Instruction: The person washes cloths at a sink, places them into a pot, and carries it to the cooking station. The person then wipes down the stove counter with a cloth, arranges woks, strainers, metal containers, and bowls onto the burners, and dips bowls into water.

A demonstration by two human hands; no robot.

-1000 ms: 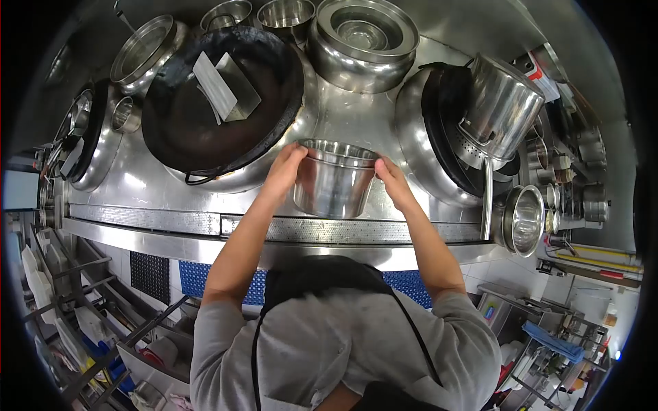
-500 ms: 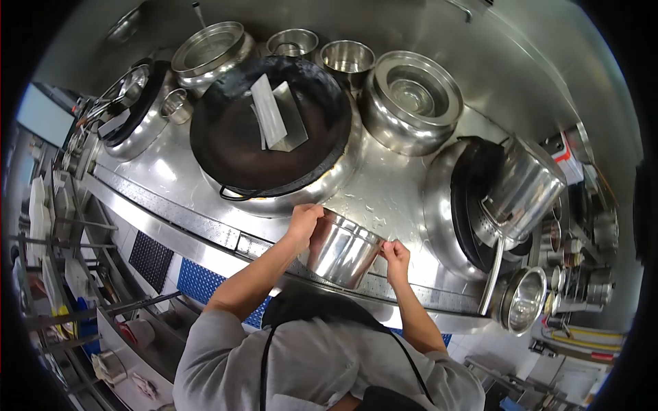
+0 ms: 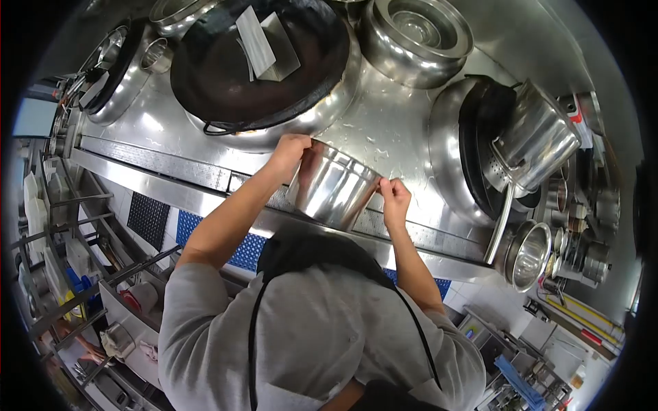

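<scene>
A shiny steel pot (image 3: 330,186) is held near the front edge of the steel cooking counter (image 3: 394,130), tilted so that its outer side shows and its inside is hidden. My left hand (image 3: 293,152) is closed on the upper left of its rim. On the right, my right hand (image 3: 395,196) pinches the rim or a handle there; which one I cannot tell. Just beyond the pot sits a large black wok (image 3: 216,72), with bent metal sheets (image 3: 281,49) standing in it.
Right of the pot, a second black wok (image 3: 476,130) carries a tilted tall steel pot (image 3: 545,140), whose neighbouring handle (image 3: 500,226) sticks out toward the counter edge. Steel bowls (image 3: 531,257) stand at far right. Behind is a round steel vessel (image 3: 416,51). Blue matting (image 3: 195,229) lies on the floor.
The view has tilted downward, so the counter and woks sit higher in the picture. Both hands keep their hold on the pot, which stays near the counter's front edge.
</scene>
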